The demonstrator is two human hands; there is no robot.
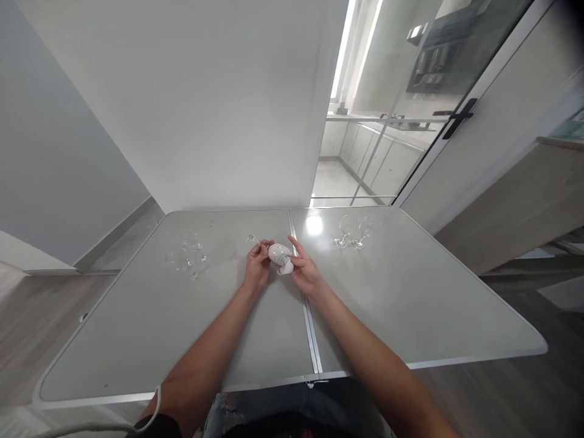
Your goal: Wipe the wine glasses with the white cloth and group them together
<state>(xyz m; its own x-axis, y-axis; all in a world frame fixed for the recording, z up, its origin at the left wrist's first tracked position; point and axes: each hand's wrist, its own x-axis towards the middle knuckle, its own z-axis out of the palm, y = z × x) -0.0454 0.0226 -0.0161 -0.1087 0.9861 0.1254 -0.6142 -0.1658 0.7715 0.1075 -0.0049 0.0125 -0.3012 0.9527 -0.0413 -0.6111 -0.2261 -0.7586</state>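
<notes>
Over the middle of the table I hold a clear wine glass (275, 250) tilted on its side, its foot pointing to the far left and its mouth toward my right. My left hand (258, 261) is closed around the stem close to the bowl. A white cloth (286, 266) shows at the mouth and seems to fill part of the bowl. My right hand (305, 267) pinches this cloth at the rim, with the index finger stretched out past the glass. How far the cloth reaches inside cannot be made out.
Two clear stemmed glasses (358, 234) are at the back right of the grey folding table (392, 292). Several more clear glasses (189, 255) sit at the left, hard to see. A metal seam (311, 334) crosses the table; a wall and a glazed door stand behind.
</notes>
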